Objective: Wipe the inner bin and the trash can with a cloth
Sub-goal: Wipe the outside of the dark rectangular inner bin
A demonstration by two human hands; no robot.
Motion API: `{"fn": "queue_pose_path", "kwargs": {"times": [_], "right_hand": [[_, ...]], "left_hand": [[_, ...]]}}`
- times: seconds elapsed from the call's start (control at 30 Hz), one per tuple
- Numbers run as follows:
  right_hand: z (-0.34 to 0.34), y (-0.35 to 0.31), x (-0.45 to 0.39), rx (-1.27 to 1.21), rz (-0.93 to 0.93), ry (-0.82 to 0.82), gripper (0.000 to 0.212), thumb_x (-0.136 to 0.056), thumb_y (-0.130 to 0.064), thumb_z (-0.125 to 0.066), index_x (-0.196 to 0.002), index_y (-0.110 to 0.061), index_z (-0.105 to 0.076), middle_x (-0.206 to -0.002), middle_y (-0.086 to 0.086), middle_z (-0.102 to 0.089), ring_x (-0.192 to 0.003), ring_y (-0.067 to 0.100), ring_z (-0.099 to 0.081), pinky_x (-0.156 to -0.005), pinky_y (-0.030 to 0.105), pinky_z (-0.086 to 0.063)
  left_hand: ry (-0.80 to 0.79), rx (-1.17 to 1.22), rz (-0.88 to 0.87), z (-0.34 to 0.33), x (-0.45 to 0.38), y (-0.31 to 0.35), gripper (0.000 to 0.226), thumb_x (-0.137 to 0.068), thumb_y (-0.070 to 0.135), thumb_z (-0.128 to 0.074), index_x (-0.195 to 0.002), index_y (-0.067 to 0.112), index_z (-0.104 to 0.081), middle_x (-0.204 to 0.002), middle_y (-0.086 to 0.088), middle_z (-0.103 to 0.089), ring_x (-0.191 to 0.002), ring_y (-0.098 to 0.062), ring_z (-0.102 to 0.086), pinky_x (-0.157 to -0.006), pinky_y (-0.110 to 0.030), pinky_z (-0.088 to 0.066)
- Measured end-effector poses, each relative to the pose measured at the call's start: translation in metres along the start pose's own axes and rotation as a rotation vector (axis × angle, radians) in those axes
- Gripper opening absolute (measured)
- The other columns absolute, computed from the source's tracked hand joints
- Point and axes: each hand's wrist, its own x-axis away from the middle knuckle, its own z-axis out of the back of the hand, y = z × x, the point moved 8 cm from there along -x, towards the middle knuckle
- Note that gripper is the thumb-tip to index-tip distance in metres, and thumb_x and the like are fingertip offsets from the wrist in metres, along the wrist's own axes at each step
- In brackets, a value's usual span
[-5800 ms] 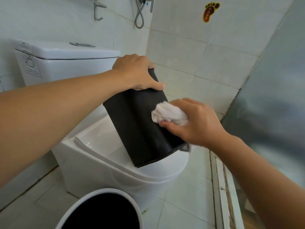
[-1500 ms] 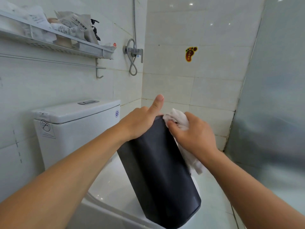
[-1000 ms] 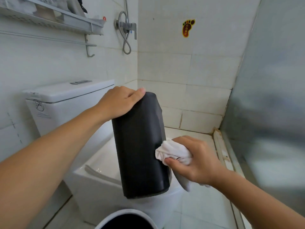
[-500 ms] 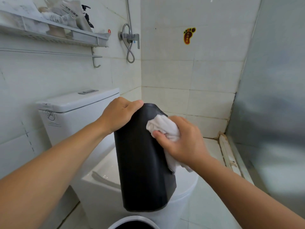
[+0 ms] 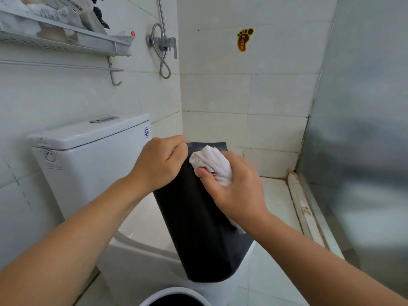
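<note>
The black inner bin (image 5: 198, 235) stands tilted on the closed toilet lid, its far end raised. My left hand (image 5: 157, 166) grips that raised end on the left side. My right hand (image 5: 234, 191) holds a bunched white cloth (image 5: 210, 163) pressed against the bin's upper right face, close to my left hand. A tail of the cloth hangs below my right wrist. The white rim of the trash can (image 5: 176, 297) shows at the bottom edge, with a dark inside.
The white toilet (image 5: 141, 239) with its tank (image 5: 88, 146) sits against the left tiled wall. Above it is a shelf (image 5: 66, 38) with packets and a towel rail. A shower valve and hose (image 5: 163, 45) hang in the corner. A frosted glass partition (image 5: 364, 129) stands right.
My right hand has slid the cloth up the bin's side to its raised end. My left hand has curled tighter over the bin's end.
</note>
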Motion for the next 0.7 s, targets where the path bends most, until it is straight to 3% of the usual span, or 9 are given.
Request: {"fn": "queue_pose_path", "kwargs": {"times": [0.13,0.23,0.3,0.37,0.43,0.6,0.7], "right_hand": [[0.001,-0.013,0.02,0.091,0.186,0.03,0.049,-0.088,-0.065,-0.064,-0.113,-0.023,-0.068,-0.087,-0.007,-0.06,-0.074,0.015,-0.056,-0.061,0.038,-0.05],[-0.005,-0.023,0.029,0.175,0.291,0.004,0.048,-0.087,-0.061,-0.067,-0.112,-0.02,-0.07,-0.086,-0.006,-0.056,-0.072,0.017,-0.052,-0.06,0.039,-0.047],[-0.007,-0.025,0.028,0.198,0.288,0.001,0.047,-0.087,-0.062,-0.066,-0.109,-0.021,-0.069,-0.084,-0.006,-0.056,-0.072,0.017,-0.052,-0.061,0.039,-0.047],[-0.01,-0.024,0.023,0.194,0.266,-0.015,0.045,-0.086,-0.064,-0.066,-0.105,-0.023,-0.068,-0.083,-0.008,-0.055,-0.072,0.016,-0.052,-0.061,0.039,-0.047],[-0.011,-0.016,0.016,0.204,0.212,-0.038,0.043,-0.084,-0.066,-0.063,-0.1,-0.027,-0.063,-0.081,-0.011,-0.055,-0.071,0.015,-0.053,-0.061,0.037,-0.047],[-0.006,0.054,-0.016,0.151,-0.213,-0.054,0.039,-0.088,-0.068,-0.061,-0.091,-0.03,-0.054,-0.079,-0.011,-0.062,-0.071,0.009,-0.06,-0.067,0.041,-0.055],[0.001,0.075,-0.019,0.112,-0.322,0.001,0.039,-0.09,-0.069,-0.059,-0.091,-0.031,-0.056,-0.078,-0.01,-0.064,-0.07,0.009,-0.062,-0.069,0.045,-0.058]], "left_hand": [[-0.035,0.02,0.043,-0.002,-0.003,0.005,0.043,-0.097,0.039,-0.039,-0.06,0.015,-0.036,-0.054,0.002,-0.035,-0.055,-0.018,-0.034,-0.056,-0.039,-0.032],[-0.13,0.078,0.06,-0.004,-0.006,0.004,0.049,-0.088,0.038,-0.039,-0.069,-0.005,-0.051,-0.064,-0.021,-0.045,-0.063,-0.034,-0.041,-0.059,-0.046,-0.035],[-0.171,0.12,0.089,-0.005,-0.007,0.002,0.047,-0.089,0.034,-0.041,-0.07,-0.008,-0.049,-0.066,-0.024,-0.043,-0.062,-0.029,-0.037,-0.058,-0.045,-0.034],[-0.155,0.148,0.086,-0.005,-0.002,0.002,0.043,-0.091,0.031,-0.044,-0.062,0.0,-0.043,-0.059,-0.016,-0.037,-0.058,-0.016,-0.034,-0.055,-0.039,-0.03],[-0.112,0.158,0.033,-0.007,0.005,0.003,0.042,-0.093,0.031,-0.047,-0.056,0.018,-0.032,-0.052,0.007,-0.029,-0.053,-0.006,-0.029,-0.051,-0.027,-0.027],[-0.086,0.081,0.023,-0.018,0.012,-0.001,0.051,-0.099,0.038,-0.046,-0.052,0.027,-0.029,-0.047,0.007,-0.024,-0.046,-0.011,-0.026,-0.049,-0.02,-0.021],[-0.119,0.076,0.057,-0.022,0.01,0.002,0.059,-0.106,0.031,-0.048,-0.049,0.028,-0.035,-0.046,0.008,-0.027,-0.046,-0.013,-0.03,-0.05,-0.023,-0.024]]}}
